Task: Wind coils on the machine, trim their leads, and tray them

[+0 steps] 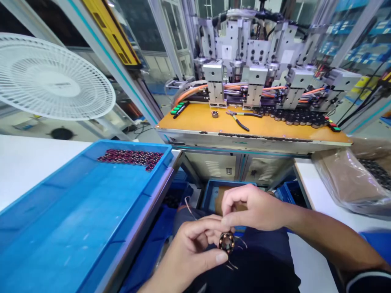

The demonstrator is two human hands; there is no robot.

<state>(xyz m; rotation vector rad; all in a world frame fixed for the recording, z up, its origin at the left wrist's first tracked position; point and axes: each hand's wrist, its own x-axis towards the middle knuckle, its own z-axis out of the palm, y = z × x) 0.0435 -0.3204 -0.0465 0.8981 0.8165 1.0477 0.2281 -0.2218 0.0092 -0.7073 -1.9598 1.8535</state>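
My left hand (198, 246) is closed around a small wound motor stator (226, 243), gripping it between thumb and fingers above my lap. The stator is a dark ring with copper coils, and loose copper wire ends stick out below and to its right. Another thin copper wire (190, 206) curves up behind my left fingers. My right hand (252, 208) comes in from the right, thumb and fingers pinched together just above the stator, at my left fingertips. Whatever lies in that pinch is hidden.
On the left, a blue tray (128, 219) holds many small stators at its far end. Ahead, a machine (256, 77) stands behind an orange worktop (195, 120) with pliers (240, 122), markers (181, 110), a single stator (215, 114) and rows of dark parts. A plastic bag (345, 183) lies right; a fan (58, 81) left.
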